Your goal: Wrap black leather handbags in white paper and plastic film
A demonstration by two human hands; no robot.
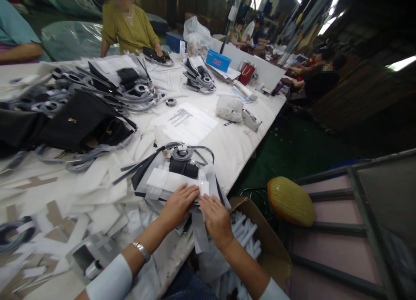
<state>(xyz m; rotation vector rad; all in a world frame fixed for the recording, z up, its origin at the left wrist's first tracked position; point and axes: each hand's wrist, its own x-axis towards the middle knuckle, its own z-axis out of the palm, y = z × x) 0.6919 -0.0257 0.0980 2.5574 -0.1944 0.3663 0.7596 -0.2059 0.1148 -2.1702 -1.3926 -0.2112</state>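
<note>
A black handbag (pixel 142 175) lies near the table edge in front of me, with white paper (pixel 162 178) over it. On it are a black wrapped piece (pixel 183 168) and a coiled strap (pixel 181 153) in clear film. My left hand (pixel 180 203) rests on the paper at the bag's near side, its fingers stretched out flat. Beside it, my right hand (pixel 217 218) touches the lower end of a small white tag (pixel 204 187), fingers extended. A translucent strip (pixel 199 233) hangs down between the hands.
More black bags (pixel 81 122) and a pile of wrapped straps (pixel 130 92) lie left. Paper scraps (pixel 97 191) cover the near table. A carton (pixel 273 248) of white rolls stands below right, near a yellow-cushioned stool (pixel 289 200). A person (pixel 133 31) sits across the table.
</note>
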